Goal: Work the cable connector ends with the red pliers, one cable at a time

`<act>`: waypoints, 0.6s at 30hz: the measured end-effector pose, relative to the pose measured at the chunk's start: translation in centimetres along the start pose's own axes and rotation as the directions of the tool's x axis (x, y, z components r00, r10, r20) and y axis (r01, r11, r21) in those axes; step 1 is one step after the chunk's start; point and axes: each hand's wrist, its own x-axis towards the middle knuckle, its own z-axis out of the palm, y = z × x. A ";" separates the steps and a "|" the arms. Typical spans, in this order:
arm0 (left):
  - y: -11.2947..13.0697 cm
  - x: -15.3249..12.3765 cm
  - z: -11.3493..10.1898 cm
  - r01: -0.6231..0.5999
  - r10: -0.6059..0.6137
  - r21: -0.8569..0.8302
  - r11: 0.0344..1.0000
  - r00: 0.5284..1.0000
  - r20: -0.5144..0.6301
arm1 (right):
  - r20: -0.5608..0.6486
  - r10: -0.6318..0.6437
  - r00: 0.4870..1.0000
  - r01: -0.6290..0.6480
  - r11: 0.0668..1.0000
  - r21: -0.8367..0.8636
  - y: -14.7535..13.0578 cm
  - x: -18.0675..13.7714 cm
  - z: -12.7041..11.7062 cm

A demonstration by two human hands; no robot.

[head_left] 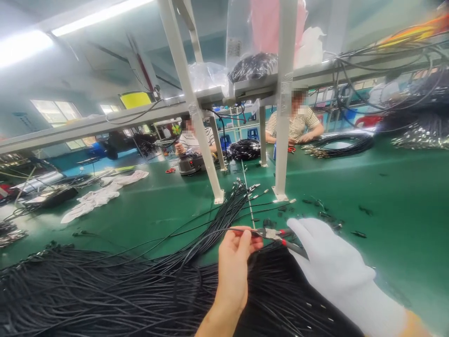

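Note:
My bare left hand (235,262) pinches the end of a thin black cable (210,232) between thumb and fingers. My right hand (328,262), in a white glove, grips a small pair of cutters (277,235) with red on the handles. The cutter's jaws meet the cable end right at my left fingertips. Under both hands lies a big heap of black cables (105,290). A looser bundle of black cables (228,206) runs from it toward the white frame posts.
White frame posts (282,140) stand on the green table (386,196) just beyond my hands. Small black offcuts (317,203) litter the table near them. White cloths (101,194) lie at the left. Two people sit working at the far side, beside coiled black cables (343,140).

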 end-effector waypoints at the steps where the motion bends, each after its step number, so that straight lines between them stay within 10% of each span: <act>1: 0.0 0.0 0.0 0.000 0.000 0.009 1.000 1.000 0.007 | 0.007 0.006 1.000 -0.007 1.000 0.014 -0.1 0.0 0.0; 18: -0.5 0.2 -0.2 -0.031 0.027 0.046 0.998 0.996 0.085 | -0.024 0.060 0.998 -0.059 0.997 0.044 -0.4 0.1 0.3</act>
